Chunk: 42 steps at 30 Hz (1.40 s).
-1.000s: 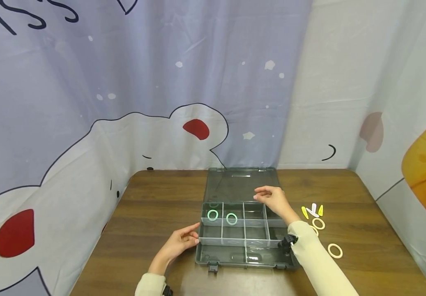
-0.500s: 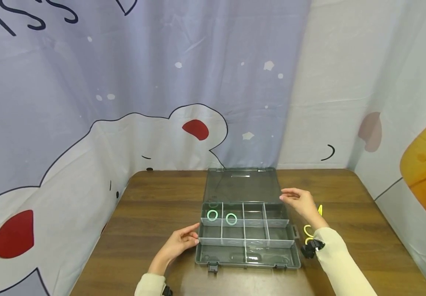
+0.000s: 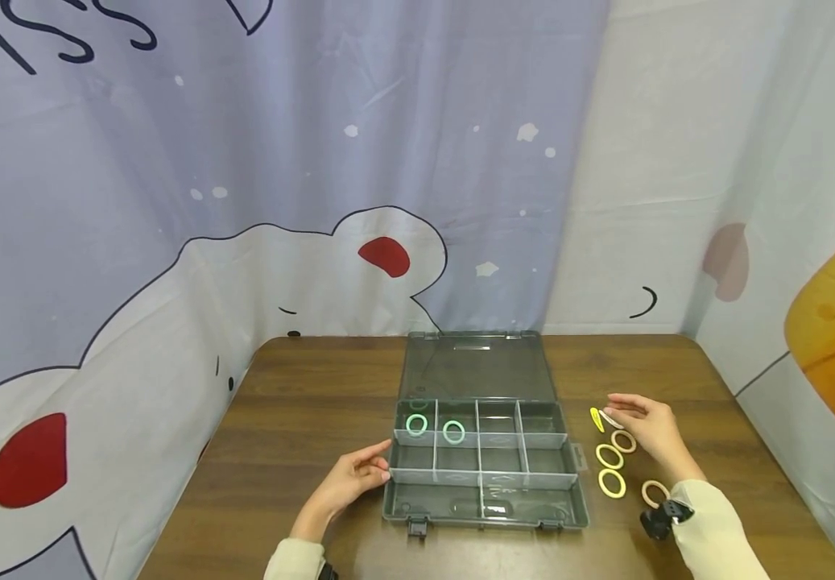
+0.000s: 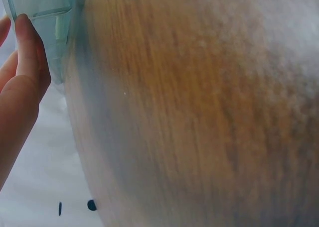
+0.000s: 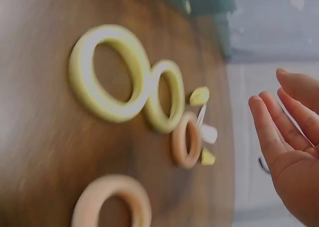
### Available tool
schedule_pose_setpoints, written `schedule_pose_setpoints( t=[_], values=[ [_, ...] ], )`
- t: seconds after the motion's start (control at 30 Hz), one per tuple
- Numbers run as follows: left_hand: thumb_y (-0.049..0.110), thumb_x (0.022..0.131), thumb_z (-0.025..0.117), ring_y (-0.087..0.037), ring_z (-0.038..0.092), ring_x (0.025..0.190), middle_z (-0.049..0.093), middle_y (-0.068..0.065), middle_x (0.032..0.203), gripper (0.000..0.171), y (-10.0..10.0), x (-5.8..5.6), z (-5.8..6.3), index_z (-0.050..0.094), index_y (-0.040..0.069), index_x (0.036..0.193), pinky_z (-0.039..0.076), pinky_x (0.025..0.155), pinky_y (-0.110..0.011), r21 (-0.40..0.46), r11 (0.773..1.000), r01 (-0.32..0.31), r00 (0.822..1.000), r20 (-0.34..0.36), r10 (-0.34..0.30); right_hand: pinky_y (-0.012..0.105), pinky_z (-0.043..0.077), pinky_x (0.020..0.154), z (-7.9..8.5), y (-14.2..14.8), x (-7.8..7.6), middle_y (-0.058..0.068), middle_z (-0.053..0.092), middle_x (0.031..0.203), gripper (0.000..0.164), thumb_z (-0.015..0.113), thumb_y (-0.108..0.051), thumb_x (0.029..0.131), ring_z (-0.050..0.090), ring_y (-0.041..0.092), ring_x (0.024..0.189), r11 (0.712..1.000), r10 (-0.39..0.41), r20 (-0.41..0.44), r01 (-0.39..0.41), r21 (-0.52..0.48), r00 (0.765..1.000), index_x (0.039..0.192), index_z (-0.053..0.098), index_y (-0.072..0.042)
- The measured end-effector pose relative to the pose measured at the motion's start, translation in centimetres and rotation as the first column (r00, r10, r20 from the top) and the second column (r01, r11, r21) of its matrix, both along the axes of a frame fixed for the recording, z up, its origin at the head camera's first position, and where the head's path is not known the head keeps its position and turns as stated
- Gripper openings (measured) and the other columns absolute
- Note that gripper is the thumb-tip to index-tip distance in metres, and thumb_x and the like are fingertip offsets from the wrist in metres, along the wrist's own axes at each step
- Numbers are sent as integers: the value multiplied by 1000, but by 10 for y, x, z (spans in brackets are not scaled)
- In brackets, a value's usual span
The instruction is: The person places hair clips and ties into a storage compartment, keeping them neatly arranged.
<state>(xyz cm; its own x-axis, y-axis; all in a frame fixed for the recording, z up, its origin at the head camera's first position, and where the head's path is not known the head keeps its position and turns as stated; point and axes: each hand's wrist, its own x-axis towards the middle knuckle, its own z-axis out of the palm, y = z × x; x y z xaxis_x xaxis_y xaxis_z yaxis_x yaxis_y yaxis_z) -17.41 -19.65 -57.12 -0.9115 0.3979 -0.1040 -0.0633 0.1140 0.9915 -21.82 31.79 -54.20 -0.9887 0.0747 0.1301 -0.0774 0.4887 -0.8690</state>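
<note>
A dark translucent organizer box (image 3: 485,524) lies on the table with its lid folded back. Two of its back compartments hold green rings, the left ring (image 3: 417,425) and the right ring (image 3: 453,432). Fingers and thumb of my left hand (image 3: 352,477) touch the box's left side. Over the hair clips hovers my right hand (image 3: 652,427), with a white clip (image 3: 611,420) just past its fingertips and a yellow clip (image 3: 596,419) to the left. In the right wrist view, this hand (image 5: 294,157) has thumb and fingers apart, nothing between them.
Right of the box lie two yellow rings, one upper ring (image 3: 609,457) and one lower ring (image 3: 612,483). A beige ring (image 3: 623,441) touches the clip group, and another beige ring (image 3: 655,493) lies near the right wrist. A printed curtain (image 3: 316,274) hangs behind the wooden table (image 3: 294,387).
My right hand has moved from above the box's back compartments rightward to the clips, uncovering the box's right end and the yellow rings. The left hand stays at the box's side.
</note>
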Motion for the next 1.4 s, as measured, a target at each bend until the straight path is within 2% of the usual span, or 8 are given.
schedule_pose_setpoints(
  t=[0.27,0.57,0.73,0.9,0.97,1.2,1.3,1.4],
  values=[
    [2,89,67,-9,59,89,56,-14,103,62,-1,1,0,36,-10,142,50,79,-19,26,1000,5,1000,-26,-5,8,47,68,-13,19,10,25,68,100,40,72,-11,87,62,-8,78,999,-34,-15,34,0,999,115,61,15],
    [2,88,67,-8,59,89,56,-11,103,62,-1,0,1,39,-7,142,50,80,-20,10,1000,-16,1000,-5,16,7,45,68,-24,33,20,18,71,98,45,72,-17,88,59,-10,77,997,-69,81,67,33,994,119,60,13],
    [1,88,67,-8,59,88,55,-10,102,61,-1,-1,0,39,-6,142,50,80,-20,6,1000,-21,1000,2,21,11,46,68,-27,39,21,18,70,102,51,72,-24,88,58,-8,78,997,-67,175,59,49,982,122,58,11],
    [2,88,67,-8,59,89,56,-11,103,61,-1,-1,-1,39,-6,142,50,80,-20,-1,1000,-22,1000,5,22,15,45,67,-28,40,22,10,72,96,51,72,-28,88,58,-4,77,995,-65,249,43,93,966,121,60,9],
    [2,89,67,-9,59,89,56,-12,104,61,-1,-1,0,39,-6,143,50,81,-20,-1,1000,-19,1000,9,19,17,45,66,-28,40,23,9,72,94,50,72,-29,87,58,-1,77,992,-69,260,39,122,963,120,62,8],
    [-1,89,65,-6,58,87,56,-12,103,60,-1,0,-1,38,-9,142,50,78,-19,3,1000,-3,1000,-5,3,25,44,71,-30,39,23,20,69,105,42,73,-29,86,58,12,88,976,-79,252,24,215,965,111,68,5],
    [-4,89,63,-5,58,86,56,-12,101,60,-1,0,-2,36,-12,141,50,77,-18,21,1000,11,1000,-23,-11,21,45,69,-32,39,23,17,71,98,40,73,-26,86,61,9,82,982,-78,263,29,185,961,109,68,7],
    [-5,89,63,-5,58,85,56,-12,100,60,0,0,-3,35,-14,140,50,76,-17,33,999,17,999,-34,-16,18,50,65,-34,38,23,13,72,90,37,73,-19,86,64,5,74,994,-66,276,40,98,959,107,67,11]
  ],
)
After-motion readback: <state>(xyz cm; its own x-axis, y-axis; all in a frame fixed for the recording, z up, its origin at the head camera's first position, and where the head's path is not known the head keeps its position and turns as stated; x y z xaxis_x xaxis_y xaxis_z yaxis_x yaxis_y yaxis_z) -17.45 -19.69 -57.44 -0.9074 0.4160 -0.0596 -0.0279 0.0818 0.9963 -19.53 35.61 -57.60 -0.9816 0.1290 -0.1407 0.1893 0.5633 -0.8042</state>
